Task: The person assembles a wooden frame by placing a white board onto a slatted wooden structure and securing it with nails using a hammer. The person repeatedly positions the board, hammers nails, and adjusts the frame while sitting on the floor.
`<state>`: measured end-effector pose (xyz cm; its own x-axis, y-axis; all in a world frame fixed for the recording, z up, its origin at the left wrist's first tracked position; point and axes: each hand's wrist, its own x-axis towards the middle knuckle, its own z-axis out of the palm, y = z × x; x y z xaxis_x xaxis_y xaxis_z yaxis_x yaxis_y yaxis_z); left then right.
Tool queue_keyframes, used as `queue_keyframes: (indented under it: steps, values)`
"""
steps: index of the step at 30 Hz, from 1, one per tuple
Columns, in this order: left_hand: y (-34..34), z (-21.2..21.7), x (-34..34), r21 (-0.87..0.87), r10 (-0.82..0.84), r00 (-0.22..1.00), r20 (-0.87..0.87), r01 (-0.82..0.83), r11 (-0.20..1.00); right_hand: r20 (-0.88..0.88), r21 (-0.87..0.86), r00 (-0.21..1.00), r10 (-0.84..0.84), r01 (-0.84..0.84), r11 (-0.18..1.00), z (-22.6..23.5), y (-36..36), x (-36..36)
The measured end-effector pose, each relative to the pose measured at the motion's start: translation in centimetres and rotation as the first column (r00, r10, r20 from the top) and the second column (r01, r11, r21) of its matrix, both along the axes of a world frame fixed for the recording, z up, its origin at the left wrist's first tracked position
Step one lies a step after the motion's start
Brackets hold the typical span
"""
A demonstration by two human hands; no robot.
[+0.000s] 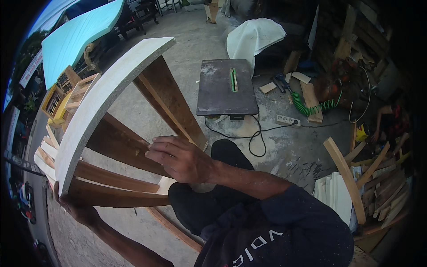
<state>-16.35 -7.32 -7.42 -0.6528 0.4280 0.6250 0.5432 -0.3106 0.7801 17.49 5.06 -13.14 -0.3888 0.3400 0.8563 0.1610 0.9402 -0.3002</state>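
A wooden frame (120, 144) stands tilted at my left, its brown slats running from a curved pale board (100, 100) toward my knees. My left hand (80, 212) grips the near lower end of that curved board, fingers wrapped behind its edge. Over the middle slats is my right hand (184, 161), its back toward me and fingers bent together. Whatever lies between those fingers, if anything, is hidden. The frame's inner end leans by my dark-trousered legs (195, 204).
A table saw (227, 86) with a dark top stands ahead, its cable on the concrete. To the right lie a nail gun (281, 82), a green coiled hose (307, 107), a power strip (288, 120) and scrap wood (382, 191). A person's arm (381, 122) shows far right.
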Motion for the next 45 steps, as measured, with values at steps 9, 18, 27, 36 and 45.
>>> queue_keyframes:
  steps: [9,18,27,36,45]
  values:
    - [0.2,-0.3,-3.7,0.002,-0.278,0.955,0.103,0.279,0.96,0.846,-0.483,0.258,-0.467,0.744,-0.463,-38.3,-11.7,34.9]
    - [-0.1,1.5,-0.1,0.063,0.027,0.97,0.24,-0.044,0.997,0.855,-0.385,0.081,-0.512,0.761,-0.523,-41.2,-10.0,45.1]
    - [-1.8,-0.4,-0.9,0.176,-0.206,0.968,0.141,0.18,0.968,0.895,-0.353,0.118,-0.431,0.779,-0.519,-43.2,-7.7,45.1]
    - [-0.3,1.2,1.4,0.147,-0.073,0.989,-0.13,0.092,0.985,0.054,-0.946,0.793,-0.607,0.236,0.224,-16.4,1.6,18.7]
    - [0.1,2.9,-1.4,0.087,-0.232,0.963,-0.136,0.245,0.966,-0.255,-0.386,0.85,0.461,-0.527,0.758,13.8,-2.0,-7.4]
